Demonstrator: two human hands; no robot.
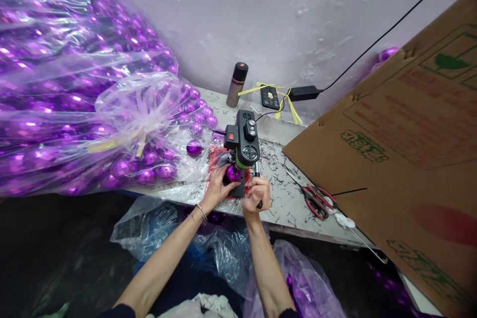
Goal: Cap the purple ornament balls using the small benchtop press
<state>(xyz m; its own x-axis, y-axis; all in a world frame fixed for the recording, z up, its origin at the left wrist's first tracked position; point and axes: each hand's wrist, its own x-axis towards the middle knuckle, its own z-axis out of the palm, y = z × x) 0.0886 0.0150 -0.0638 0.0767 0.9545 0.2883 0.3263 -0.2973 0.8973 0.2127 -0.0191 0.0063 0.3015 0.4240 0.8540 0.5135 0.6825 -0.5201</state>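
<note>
A small black bench machine [247,134] with a red switch and vented top stands on the white table. Beneath its head sits a shiny purple ball [233,173], pinched at its sides by the fingers of my left hand [217,187]. My right hand [257,194] is closed around the machine's black-gripped lever [259,203]. A red sheet [216,156] lies under the machine's base. Another purple ball [194,147] rests just left of the machine. The ball's underside is hidden.
Big clear bags of purple balls [122,129] fill the left side. A cardboard box [391,144] leans at right, near red-handled scissors [318,201]. Behind are a bottle [237,84], a phone-like black item [270,97] and a power adapter [304,93]. Black scraps litter the table [283,208].
</note>
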